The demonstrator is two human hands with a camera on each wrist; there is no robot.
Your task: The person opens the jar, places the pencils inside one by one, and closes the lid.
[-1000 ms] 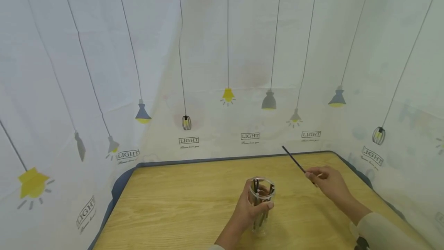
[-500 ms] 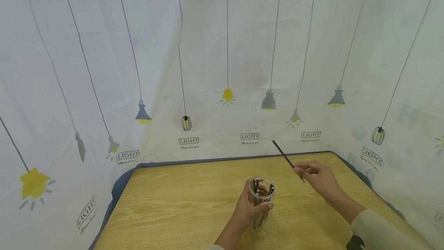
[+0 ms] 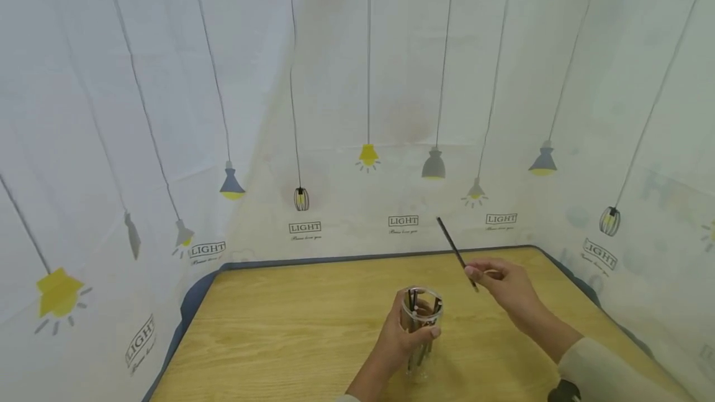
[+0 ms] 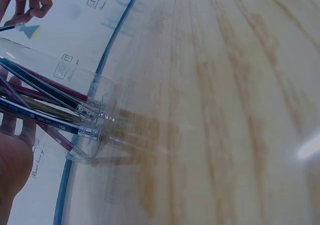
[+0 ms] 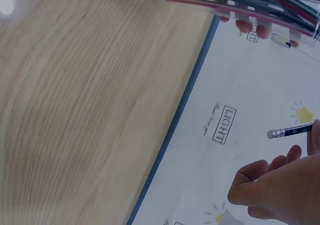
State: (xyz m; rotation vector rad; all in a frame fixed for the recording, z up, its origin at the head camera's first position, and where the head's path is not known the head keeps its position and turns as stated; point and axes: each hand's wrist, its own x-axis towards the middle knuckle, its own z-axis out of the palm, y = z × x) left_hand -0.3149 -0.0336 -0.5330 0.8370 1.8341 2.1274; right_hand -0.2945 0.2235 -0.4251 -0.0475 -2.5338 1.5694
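My left hand (image 3: pixel 395 339) grips a clear glass (image 3: pixel 420 372) standing upright on the wooden table, thumb across the near side below its rim. Inside it stand several pencils (image 4: pixel 47 119), dark blue and dark red, some marked HB, their metal-banded ends down at the glass bottom. To the right of the glass and higher, my right hand (image 3: pixel 511 290) pinches a single dark pencil (image 3: pixel 451 244) between thumb and fingertips. That pencil slants, its far end up and left; in the right wrist view its eraser end (image 5: pixel 276 133) sticks out beyond the fingers.
The light wooden table (image 3: pixel 268 321) has a dark blue edge (image 3: pixel 335 257) along its back. White sheeting (image 3: pixel 329 92) printed with hanging lamps and the word LIGHT rises behind and at both sides.
My right hand has moved left with its pencil, closer to the glass, and the pencil now stands steeper. My left hand and the glass have stayed in place.
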